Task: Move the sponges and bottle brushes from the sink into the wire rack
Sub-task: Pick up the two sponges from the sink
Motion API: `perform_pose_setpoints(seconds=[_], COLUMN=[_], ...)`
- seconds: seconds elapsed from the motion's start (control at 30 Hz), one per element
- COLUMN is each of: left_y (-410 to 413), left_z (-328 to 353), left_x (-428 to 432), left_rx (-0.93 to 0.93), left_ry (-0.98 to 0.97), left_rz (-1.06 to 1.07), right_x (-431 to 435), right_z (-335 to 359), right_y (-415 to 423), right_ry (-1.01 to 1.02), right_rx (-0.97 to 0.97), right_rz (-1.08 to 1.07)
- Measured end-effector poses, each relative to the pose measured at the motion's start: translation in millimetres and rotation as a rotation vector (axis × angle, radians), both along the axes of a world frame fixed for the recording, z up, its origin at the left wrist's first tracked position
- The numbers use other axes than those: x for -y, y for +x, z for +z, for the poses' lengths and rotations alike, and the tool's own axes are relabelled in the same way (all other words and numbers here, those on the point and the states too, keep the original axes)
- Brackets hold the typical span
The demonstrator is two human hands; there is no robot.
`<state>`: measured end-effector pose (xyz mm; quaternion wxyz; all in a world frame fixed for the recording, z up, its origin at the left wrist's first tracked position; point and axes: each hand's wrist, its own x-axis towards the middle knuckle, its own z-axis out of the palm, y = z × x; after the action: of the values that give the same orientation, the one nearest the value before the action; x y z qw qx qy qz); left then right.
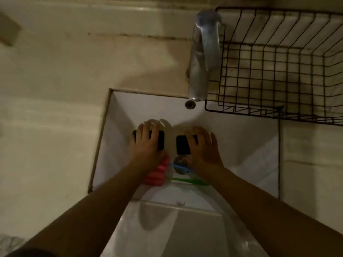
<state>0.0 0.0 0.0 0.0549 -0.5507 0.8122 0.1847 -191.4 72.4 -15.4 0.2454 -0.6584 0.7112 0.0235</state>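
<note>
Two black sponges (182, 145), red sponge (157, 173), blue (181, 167) and green brushes (189, 180) lie in sink (241, 138).

We only get one view, a wide-angle head cam looking almost straight down from above the sink (232, 130). It faces forward toward the back wall, with the tap (203, 52) and rack (278, 62) at the top right. Both forearms come up from the bottom edge, so we're pretty close.
</note>
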Motion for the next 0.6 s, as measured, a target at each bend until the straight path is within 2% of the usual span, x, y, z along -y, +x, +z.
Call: perform_pose_setpoints(seconds=[0.17, 0.33, 0.6], left_y=[-5.6, -7.2, -4.1], left_z=[-11.0, -18.3, -24.2], left_x=[3.6, -0.6, 2.5], left_rx=[0.077, 0.035, 0.042], left_ry=[0.069, 0.092, 0.113], left_rz=[0.019, 0.097, 0.060], right_x=[1.0, -0.8, 8.7], right_z=[-12.7, -22.0, -27.3], right_y=[4.1, 5.8, 17.4], right_ry=[-0.008, -0.021, -0.056], right_rx=[0.022, 0.008, 0.014], right_rz=[-0.006, -0.010, -0.132])
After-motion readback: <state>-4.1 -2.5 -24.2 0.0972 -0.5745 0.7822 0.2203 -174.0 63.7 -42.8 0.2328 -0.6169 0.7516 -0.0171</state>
